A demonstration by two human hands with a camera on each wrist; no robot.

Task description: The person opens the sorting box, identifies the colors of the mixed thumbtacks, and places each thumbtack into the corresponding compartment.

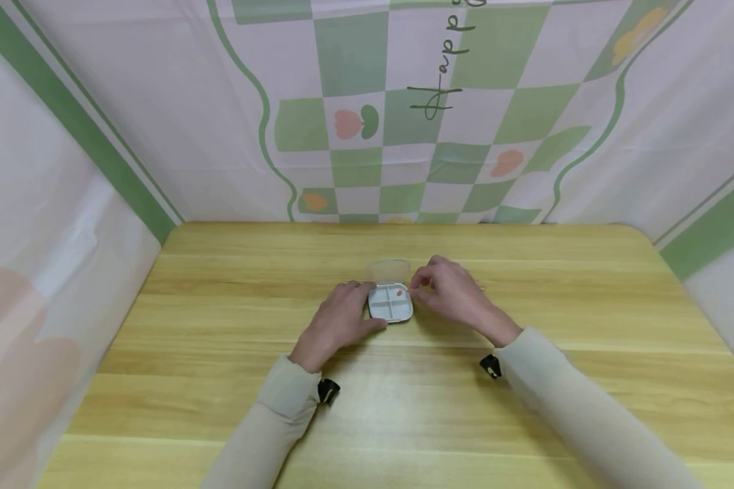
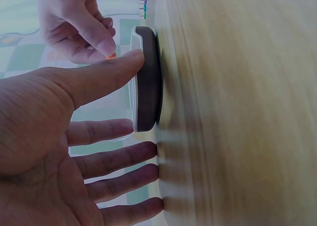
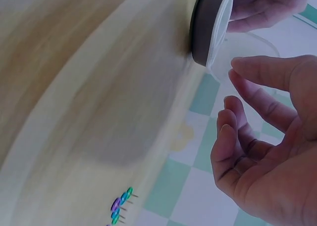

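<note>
At the left side of a rounded white four-compartment case [image 1: 390, 303] resting dark-bottomed on a wood-grained tabletop [image 1: 177, 380], clear lid [image 1: 389, 270] raised, the left hand [image 1: 341, 316] grips its edges; at the case's right, the right hand [image 1: 454, 291] pinches a small orange piece [image 2: 112, 56].

You face a wood-grain table [image 1: 177, 401] with rounded far corners; beyond it, a white fabric backdrop [image 1: 412, 112] printed with green checks. Green-striped side fabric [image 1: 67, 170] flanks you. Soft light gleams on the tabletop.
</note>
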